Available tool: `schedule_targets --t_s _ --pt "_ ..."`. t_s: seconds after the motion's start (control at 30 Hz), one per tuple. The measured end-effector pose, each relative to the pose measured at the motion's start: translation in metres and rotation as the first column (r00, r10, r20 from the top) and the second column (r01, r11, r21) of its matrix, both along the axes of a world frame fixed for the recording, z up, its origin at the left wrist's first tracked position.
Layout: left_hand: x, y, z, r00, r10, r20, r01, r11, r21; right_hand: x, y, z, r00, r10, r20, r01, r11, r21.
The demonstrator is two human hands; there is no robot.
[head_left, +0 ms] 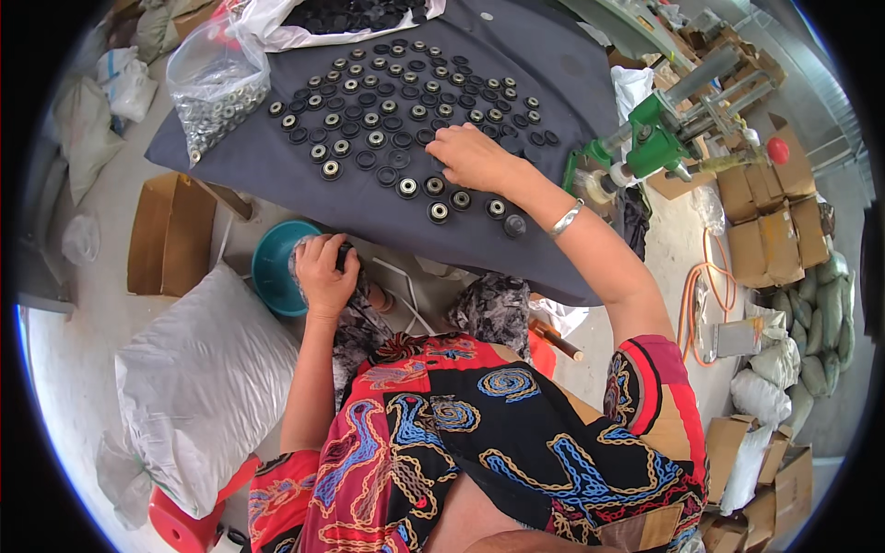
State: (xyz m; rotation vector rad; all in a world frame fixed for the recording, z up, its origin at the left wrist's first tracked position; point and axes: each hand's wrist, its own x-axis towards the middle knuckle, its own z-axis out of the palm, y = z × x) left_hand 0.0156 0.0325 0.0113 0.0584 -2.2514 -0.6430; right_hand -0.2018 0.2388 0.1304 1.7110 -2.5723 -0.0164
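Many black rings (396, 111) lie in rows on grey cloth (553, 74); most already carry metal bearing, some far ones look empty. Right hand (470, 157) rests fingers-down on near row, grasp unclear. Left hand (323, 272) clenched on parts over teal bowl (272, 267). Bag of bearings (217, 88) far left, well filled.

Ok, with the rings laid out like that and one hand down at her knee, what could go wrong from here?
1. The right hand reaches across the rows of rings; the forearm could sweep the near ones off the cloth edge.
2. The left hand seems to grip small dark parts above the teal bowl; some might slip and miss it.
3. The open bag of bearings sits near the table's corner and may spill.
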Motion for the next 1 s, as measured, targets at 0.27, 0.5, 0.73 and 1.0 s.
schedule_targets --t_s 0.27,0.5,0.73,1.0 --pt "0.002 0.002 0.000 1.000 0.009 -0.004 -0.009 1.000 -0.002 0.016 0.027 0.028 0.960 -0.113 0.255 0.165 0.968 -0.192" --pt "-0.003 0.005 0.001 1.000 -0.017 -0.011 0.017 1.000 0.000 0.059 0.081 0.029 0.938 -0.279 0.206 0.289 0.957 -0.020" --pt "-0.002 0.009 0.005 0.999 -0.039 -0.008 0.039 0.999 -0.020 0.068 0.080 0.020 0.935 -0.325 0.141 0.320 0.946 0.052" --pt "0.004 0.005 0.003 1.000 -0.028 -0.012 0.028 0.999 -0.016 0.065 0.081 0.010 0.930 -0.349 0.116 0.347 0.937 0.036"
